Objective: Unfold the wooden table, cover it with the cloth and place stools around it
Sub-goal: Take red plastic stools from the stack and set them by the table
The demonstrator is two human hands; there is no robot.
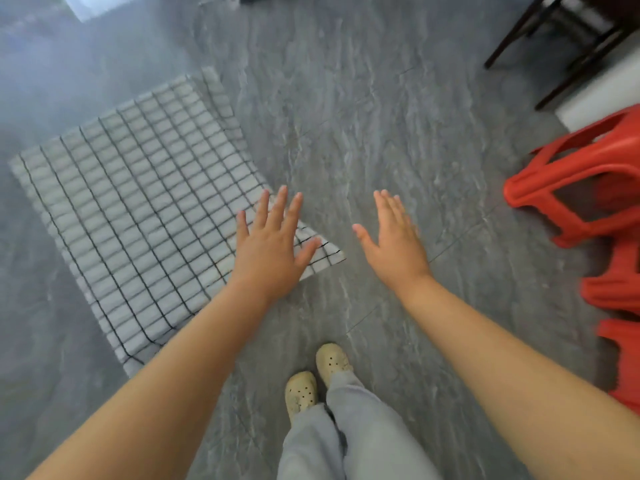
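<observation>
A folded white cloth (138, 209) with a black grid pattern lies flat on the grey floor at the left. My left hand (273, 247) is stretched out with fingers spread, over the cloth's near right corner; whether it touches I cannot tell. My right hand (394, 244) is held out beside it over bare floor, fingers apart and holding nothing. Red plastic stools (588, 181) lie tipped at the right edge, with more red stools (620, 306) below them. No wooden table top is in view.
Dark wooden legs (561, 46) of some furniture stand at the top right by a white strip (602, 95). My feet in pale perforated clogs (318, 379) stand at the bottom centre. Grey marbled floor (363, 116) stretches ahead between the cloth and the stools.
</observation>
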